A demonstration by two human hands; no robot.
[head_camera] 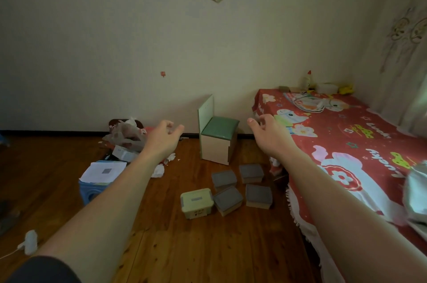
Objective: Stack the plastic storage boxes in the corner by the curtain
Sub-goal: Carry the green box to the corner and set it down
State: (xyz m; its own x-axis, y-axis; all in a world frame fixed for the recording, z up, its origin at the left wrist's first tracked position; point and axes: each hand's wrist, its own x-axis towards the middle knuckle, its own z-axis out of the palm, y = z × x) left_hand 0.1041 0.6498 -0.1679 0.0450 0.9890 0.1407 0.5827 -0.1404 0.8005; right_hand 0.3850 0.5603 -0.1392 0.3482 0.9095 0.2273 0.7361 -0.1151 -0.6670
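Both arms stretched forward, nothing held. Left hand (161, 138) has fingers loosely curled, thumb spread, empty. Right hand (265, 131) likewise relaxed, fingers drooping, empty.

Task things: five small storage boxes on the wooden floor (196, 248), below and between the two hands, closer to the viewer than the fingertips. Four have grey lids: back-left grey box (224, 178), back-right grey box (251, 172), front-left grey box (228, 198), front-right grey box (258, 195). One cream box (196, 200) with latches sits at the left end, touching or just beside the front-left grey one. None stacked yet; they sit in a loose cluster, several turned at odd angles.

Key relation: cluster lies down and slightly right of centre, so the right hand looks nearer to the grey ones, the left hand nearer to the cream box. Both must drop and pull back to reach.

Room: bed (346, 144) with red patterned cover runs along the right, its fringe edge close beside the front-right box. Small green-seated chair (219, 139) stands just behind the cluster against the wall. Curtain (402, 63) hangs far right behind the bed; the corner floor there is hidden. Clutter pile (126, 137) and blue box with papers (97, 181) on the left. Open floor in front of the boxes.
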